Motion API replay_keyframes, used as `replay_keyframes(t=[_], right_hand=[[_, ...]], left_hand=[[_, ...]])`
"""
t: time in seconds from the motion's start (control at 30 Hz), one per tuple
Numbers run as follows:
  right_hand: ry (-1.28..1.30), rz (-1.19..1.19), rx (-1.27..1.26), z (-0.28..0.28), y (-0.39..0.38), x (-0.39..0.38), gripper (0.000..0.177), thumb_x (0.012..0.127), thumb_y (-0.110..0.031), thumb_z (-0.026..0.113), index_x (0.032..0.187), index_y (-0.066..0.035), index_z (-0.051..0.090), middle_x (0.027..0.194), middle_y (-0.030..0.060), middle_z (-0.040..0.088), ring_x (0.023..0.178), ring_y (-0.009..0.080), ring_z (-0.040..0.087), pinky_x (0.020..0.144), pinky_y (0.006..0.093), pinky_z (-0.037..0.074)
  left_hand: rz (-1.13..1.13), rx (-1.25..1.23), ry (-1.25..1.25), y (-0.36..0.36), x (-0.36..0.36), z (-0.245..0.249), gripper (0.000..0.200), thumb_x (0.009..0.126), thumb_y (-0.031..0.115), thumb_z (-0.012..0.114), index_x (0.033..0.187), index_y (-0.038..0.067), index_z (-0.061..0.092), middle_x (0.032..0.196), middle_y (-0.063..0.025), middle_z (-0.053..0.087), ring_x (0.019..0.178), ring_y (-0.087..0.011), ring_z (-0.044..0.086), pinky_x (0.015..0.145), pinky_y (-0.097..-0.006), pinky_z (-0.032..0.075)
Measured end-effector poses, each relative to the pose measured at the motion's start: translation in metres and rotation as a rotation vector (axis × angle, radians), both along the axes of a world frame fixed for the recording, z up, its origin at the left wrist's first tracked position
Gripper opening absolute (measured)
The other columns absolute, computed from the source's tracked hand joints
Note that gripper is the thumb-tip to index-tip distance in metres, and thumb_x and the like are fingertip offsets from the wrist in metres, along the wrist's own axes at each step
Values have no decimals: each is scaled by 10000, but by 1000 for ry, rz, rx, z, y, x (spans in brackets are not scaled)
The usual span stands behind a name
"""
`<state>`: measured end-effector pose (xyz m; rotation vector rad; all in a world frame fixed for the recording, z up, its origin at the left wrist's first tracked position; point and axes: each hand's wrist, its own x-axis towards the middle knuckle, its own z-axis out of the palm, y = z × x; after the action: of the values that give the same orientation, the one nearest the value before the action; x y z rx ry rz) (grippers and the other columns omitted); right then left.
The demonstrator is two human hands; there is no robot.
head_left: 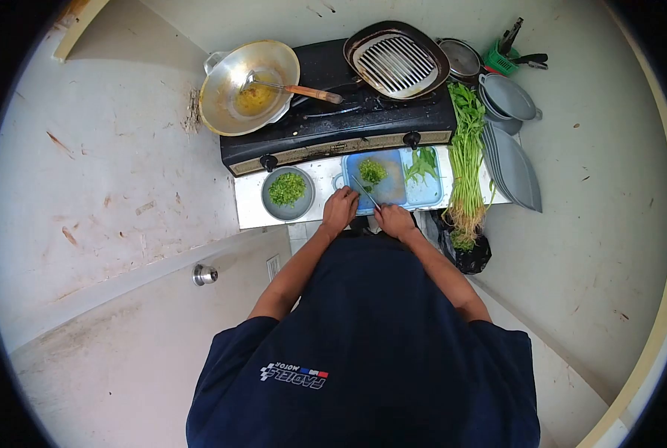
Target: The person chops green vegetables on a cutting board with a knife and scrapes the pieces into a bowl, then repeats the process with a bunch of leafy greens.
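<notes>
My right hand (394, 221) is closed around the handle of a knife (366, 193), whose blade points up and left over the blue cutting board (394, 193). At the board's lower left edge, my left hand (340, 209) has its fingers curled beside the blade; what they hold, if anything, is too small to tell. A pile of chopped greens (372, 172) lies just beyond the knife. Loose green leaves (421, 163) rest on the board's lighter right part. To the left stands a grey bowl (267, 206) with more chopped greens (287, 190) inside.
Behind the board is a black gas stove (326, 142), bearing a wok (225, 78) with a wooden-handled ladle (315, 93) and a grill pan (395, 63). A long bunch of leafy greens (466, 157) lies at right beside stacked grey plates (514, 168). A black plastic bag (474, 257) hangs below.
</notes>
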<state>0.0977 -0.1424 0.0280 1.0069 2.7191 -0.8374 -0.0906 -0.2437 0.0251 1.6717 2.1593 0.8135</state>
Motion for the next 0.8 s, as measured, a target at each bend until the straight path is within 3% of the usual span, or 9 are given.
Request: replay_keyframes(t=[0.37,0.47,0.8], right_hand=[[-39,69,-8,1,-3,-3,454,1010,-390,523,915,15,706,778,262,703,749,450,708,725,549,575],[-88,90,-9,0,-2,-9,413,1014,-366,521,945,-7,712,855,255,722,830,427,724,797,535,574],[-24,38,-12,-2,1,-2,432,1010,-360,523,903,22,695,823,273,708,771,457,705,735,544,571]], left_hand=[[24,-11,-30,-1,0,0,98,900,100,660,976,50,696,892,-126,604,882,-335,640,793,-447,543],[21,-20,-34,-1,0,3,99,902,106,658,978,53,694,888,-127,605,883,-337,640,792,-452,541],[71,-5,-140,2,-1,-4,96,894,119,669,954,46,685,901,-132,634,883,-346,644,790,-457,535]])
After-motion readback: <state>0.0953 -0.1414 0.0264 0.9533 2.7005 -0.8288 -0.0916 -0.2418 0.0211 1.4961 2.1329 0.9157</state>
